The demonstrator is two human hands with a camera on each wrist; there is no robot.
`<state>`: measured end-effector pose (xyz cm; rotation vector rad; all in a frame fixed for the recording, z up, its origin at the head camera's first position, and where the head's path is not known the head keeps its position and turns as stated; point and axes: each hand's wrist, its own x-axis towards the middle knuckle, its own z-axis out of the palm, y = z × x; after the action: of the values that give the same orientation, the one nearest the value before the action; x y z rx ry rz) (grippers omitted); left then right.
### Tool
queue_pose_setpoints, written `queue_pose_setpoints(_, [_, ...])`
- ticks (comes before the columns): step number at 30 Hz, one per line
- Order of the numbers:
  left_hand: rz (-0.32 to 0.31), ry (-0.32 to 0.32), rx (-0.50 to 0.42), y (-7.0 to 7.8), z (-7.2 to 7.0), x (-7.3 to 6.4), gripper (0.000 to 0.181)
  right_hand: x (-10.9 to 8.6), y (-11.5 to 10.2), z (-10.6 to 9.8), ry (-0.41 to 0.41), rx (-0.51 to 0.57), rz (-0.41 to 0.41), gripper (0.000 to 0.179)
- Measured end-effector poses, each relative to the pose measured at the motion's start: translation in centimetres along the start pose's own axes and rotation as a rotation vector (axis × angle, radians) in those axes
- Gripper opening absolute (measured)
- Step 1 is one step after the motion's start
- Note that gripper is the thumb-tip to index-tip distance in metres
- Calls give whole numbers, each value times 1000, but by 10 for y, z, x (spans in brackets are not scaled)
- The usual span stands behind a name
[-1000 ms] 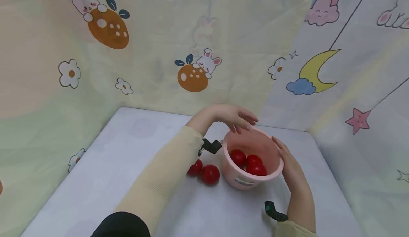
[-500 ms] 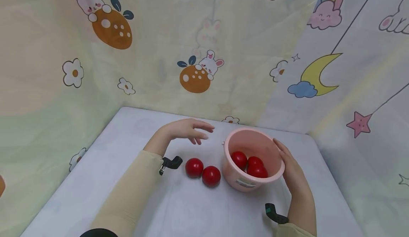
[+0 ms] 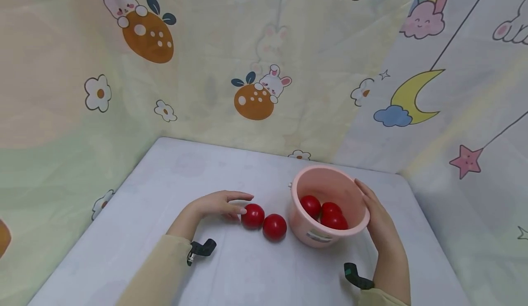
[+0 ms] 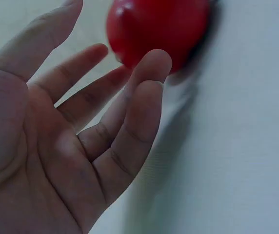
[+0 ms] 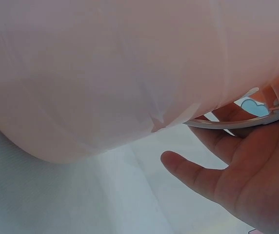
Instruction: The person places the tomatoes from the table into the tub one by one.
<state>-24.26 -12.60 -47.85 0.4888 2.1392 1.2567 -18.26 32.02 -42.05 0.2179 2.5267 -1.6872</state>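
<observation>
My left hand [image 3: 214, 205] reaches the left one of two glossy red balls [image 3: 252, 216]; its fingers are spread and loosely bent. In the left wrist view the fingertips lie beside or against that ball [image 4: 159, 29], with the thumb away from it. The second red ball [image 3: 274, 227] sits just right of the first. A pink bucket [image 3: 303, 230], tilted in view, stands beside them with several red balls [image 3: 332, 216] inside. My right hand [image 3: 381, 221] rests against the bucket's right side at the rim. In the right wrist view, its extended fingers pass behind the pale handle [image 5: 237, 123].
The white tabletop [image 3: 231, 269] carries the bucket and balls. Cloth walls [image 3: 198, 58] printed with rabbits, flowers and a moon rise behind and at both sides. Dark camera mounts [image 3: 202, 247] sit at my wrists.
My left hand has moved from above the bucket's rim, left and down, to the left loose ball. The right hand stays at the bucket. The balls have not visibly moved.
</observation>
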Motion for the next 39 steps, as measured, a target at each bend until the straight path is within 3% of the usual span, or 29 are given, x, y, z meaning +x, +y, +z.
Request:
queue_pose_setpoints(4, [18,-8,-71,-11,7,2,61,1,0,1,-4,9,6,54])
queue_pose_setpoints(9, [38,-12,-118,-15,13,4,60,-1,-1,1,-8,7,-12,53])
queue_pose_setpoints(24, [66,49,-87,-20,23,8,48,1,0,2,10,-22,11,53])
queue_pose_setpoints(39, [60,60,-103,-22,23,10,47,-1,0,2,19,-35,-5,54])
